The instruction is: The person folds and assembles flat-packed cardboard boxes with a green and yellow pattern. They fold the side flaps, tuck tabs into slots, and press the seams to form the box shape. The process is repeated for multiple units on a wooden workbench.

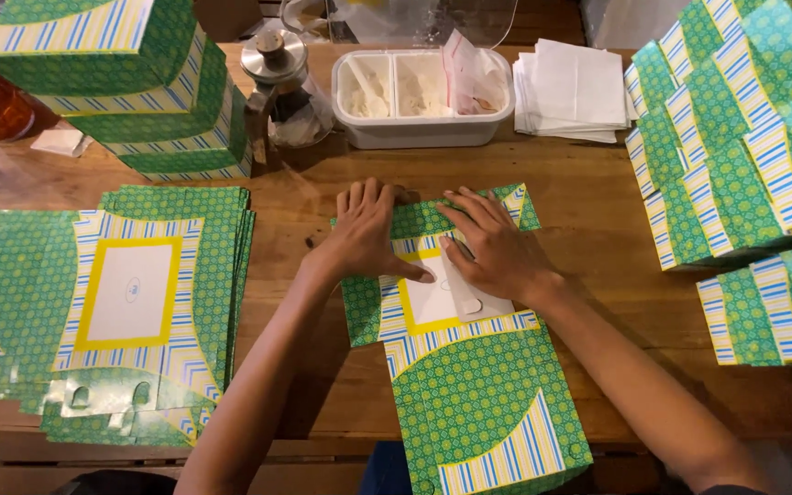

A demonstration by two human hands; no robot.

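A flat green patterned box blank (483,403) with blue-striped bands and a yellow-framed white panel lies on the wooden table (588,211) in front of me. My left hand (366,229) presses flat on its upper left part. My right hand (492,246) presses on the upper right, over a small white flap near the panel. Neither hand grips anything; both sets of fingers are spread on the cardboard.
A stack of flat blanks (130,302) lies at the left. Folded boxes are piled at the back left (130,82) and at the right (744,147). Behind stand a white two-compartment tray (414,128), a glass press pot (277,82) and white paper sheets (575,87).
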